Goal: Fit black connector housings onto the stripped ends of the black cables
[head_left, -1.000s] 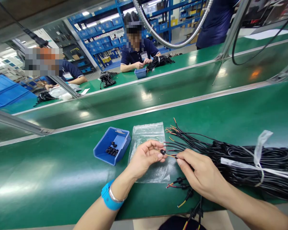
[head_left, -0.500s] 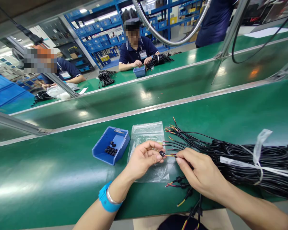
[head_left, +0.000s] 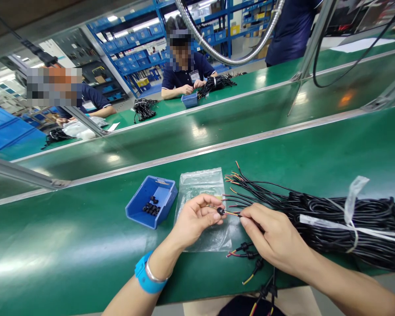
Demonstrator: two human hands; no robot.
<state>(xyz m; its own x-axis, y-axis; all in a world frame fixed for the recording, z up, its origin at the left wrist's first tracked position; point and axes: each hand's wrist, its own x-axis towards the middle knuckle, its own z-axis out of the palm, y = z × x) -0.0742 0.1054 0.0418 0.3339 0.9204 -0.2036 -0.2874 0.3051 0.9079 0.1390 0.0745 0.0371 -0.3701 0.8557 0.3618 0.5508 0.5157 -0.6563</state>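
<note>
Between the thumb and fingers of my left hand (head_left: 197, 219) is a small black grommet (head_left: 220, 211). My right hand (head_left: 273, 232) pinches a black cable (head_left: 240, 215) close to its stripped end. Thin coloured wires (head_left: 231, 213) run from that cable to the grommet; whether they pass through it I cannot tell. Under my left hand lies a clear plastic bag (head_left: 202, 177). To the right rests a tied bundle of black cables (head_left: 335, 224), its loose wire ends fanned toward my hands. Below my right hand, several cable ends carry black grommets (head_left: 258, 264).
A blue bin (head_left: 166, 206) with several black grommets (head_left: 151, 208) stands left of the bag. A metal rail (head_left: 184, 153) crosses behind it on the green bench (head_left: 69, 228). Across the bench a person (head_left: 187, 79) handles cables beside another blue bin (head_left: 189, 100). A flexible metal conduit (head_left: 230, 59) hangs overhead.
The whole view has shifted slightly. My hands keep nearly the same pose, the grommet and the wires still held close together between them.
</note>
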